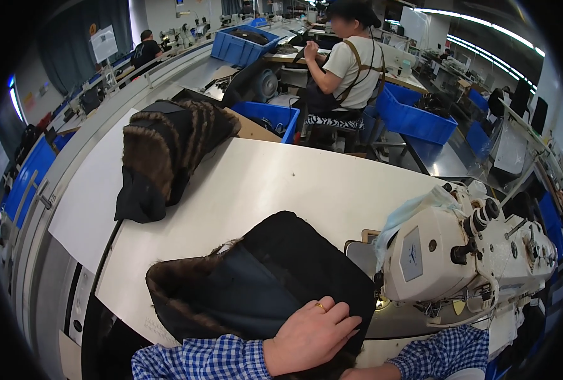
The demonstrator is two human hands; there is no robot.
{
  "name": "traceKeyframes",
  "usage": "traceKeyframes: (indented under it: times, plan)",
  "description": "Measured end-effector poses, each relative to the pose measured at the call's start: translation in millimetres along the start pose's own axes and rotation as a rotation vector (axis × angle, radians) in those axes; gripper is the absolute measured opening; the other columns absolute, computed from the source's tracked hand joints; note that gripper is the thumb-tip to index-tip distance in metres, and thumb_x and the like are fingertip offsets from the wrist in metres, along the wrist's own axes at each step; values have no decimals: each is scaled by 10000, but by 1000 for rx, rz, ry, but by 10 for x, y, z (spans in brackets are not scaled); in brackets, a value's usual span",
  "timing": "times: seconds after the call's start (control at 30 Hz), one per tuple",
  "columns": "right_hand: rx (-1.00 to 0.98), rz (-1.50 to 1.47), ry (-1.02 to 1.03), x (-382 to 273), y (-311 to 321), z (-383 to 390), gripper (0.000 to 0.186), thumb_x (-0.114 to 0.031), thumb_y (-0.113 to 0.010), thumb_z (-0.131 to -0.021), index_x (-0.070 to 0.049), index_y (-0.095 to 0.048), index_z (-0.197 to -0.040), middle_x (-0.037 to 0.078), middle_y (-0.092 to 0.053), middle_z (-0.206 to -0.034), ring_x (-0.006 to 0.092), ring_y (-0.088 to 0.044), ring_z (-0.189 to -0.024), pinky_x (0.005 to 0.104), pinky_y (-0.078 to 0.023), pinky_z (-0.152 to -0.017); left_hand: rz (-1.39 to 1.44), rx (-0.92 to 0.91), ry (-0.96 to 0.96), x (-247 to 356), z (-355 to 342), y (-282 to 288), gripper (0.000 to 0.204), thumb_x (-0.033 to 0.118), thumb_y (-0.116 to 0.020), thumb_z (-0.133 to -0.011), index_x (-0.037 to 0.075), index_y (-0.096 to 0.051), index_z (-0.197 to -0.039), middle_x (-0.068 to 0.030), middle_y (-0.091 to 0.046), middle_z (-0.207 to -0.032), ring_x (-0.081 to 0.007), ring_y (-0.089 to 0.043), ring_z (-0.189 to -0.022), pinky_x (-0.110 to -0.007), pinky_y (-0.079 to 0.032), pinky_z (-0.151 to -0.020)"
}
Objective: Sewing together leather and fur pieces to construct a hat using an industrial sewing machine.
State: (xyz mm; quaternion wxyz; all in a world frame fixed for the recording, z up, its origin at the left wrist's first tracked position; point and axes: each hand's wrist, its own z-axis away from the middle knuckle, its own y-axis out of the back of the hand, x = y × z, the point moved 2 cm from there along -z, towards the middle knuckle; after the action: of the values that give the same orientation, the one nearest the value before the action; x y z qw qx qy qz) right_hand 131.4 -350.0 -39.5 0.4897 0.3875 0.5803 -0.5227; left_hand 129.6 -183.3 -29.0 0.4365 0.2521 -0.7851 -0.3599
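A black cloth piece with brown fur edging (272, 263) lies on the white sewing table (281, 171), its right side beside the sewing machine (433, 247). My left hand (313, 335), with a gold ring, is on its near right part. The fingers are close together and bent over the cloth, closed on it; the thumb is hidden. At the lower edge, my right hand (370, 372) shows only in part, near the cloth's near end, its fingers out of sight. Both sleeves are blue-and-white checked.
Another piece, black with brown fur bands (170, 149), lies at the table's far left. Behind the table stands a blue crate (268, 117). A co-worker in a white top (354, 73) sits beyond, with another blue crate (414, 114) at the right. Light blue cloth (414, 209) drapes over the machine.
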Motion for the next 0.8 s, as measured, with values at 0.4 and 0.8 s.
traceKeyframes:
  times: [0.4, 0.8]
  plan:
    - [66, -91, -45, 4, -21, 69, 294, -207, -608, -1035, 14, -668, -1219, 136, -751, -952, 177, -714, -795, 304, -542, -709, -8, -12, 2, 34, 7, -3, 240, 222, -732, -900, 105, -718, -1109, -29, -531, -858, -211, -517, -791, -312, -478, -710]
    - [88, 4, 102, -12, -22, 25, 235, -161, -602, -1034, 21, -681, -1159, 135, -729, -829, 165, -678, -655, 295, -512, -603, -26, -9, -10, 18, 0, -3, 258, 213, -757, -868, 98, -723, -1097, -29, -548, -857, -213, -543, -801, -319, -500, -719]
